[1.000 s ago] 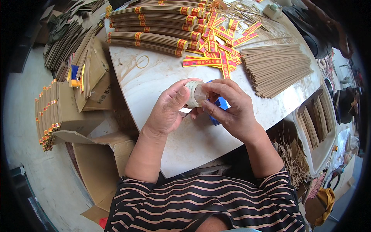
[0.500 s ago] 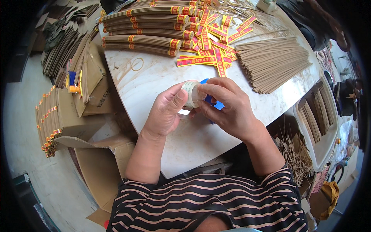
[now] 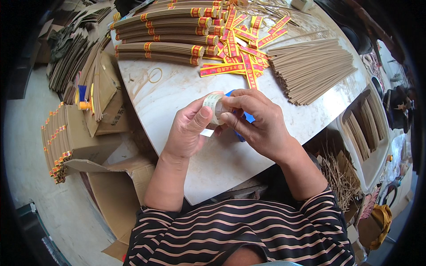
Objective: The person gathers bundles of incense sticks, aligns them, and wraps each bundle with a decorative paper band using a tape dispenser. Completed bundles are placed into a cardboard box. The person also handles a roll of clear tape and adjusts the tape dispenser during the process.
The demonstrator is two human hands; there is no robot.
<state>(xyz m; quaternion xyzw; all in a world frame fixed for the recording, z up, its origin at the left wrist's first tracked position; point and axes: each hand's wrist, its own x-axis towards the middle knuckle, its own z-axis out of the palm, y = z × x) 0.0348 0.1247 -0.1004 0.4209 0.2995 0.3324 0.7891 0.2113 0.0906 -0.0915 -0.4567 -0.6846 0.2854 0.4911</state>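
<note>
Above the near part of the table, my left hand (image 3: 187, 126) grips a roll of clear tape (image 3: 212, 104) between thumb and fingers. My right hand (image 3: 257, 124) is closed at the roll's right side, its thumb and forefinger pinching at the rim by the hole. Behind the right hand is a blue plastic object (image 3: 249, 117), partly hidden, so its kind cannot be told. A small white piece (image 3: 207, 132) shows below the roll, beside my left palm.
Banded incense bundles (image 3: 162, 47) lie stacked on the marble-patterned table (image 3: 208, 177). Red-and-yellow paper labels (image 3: 249, 73) and loose incense sticks (image 3: 313, 71) are farther right. An open cardboard box (image 3: 113, 195) stands left; a white crate (image 3: 361, 133) with sticks stands right.
My right thumb and forefinger have shifted slightly on the roll's rim, and the roll's hole shows more. My left hand keeps its grip. The view has moved a little.
</note>
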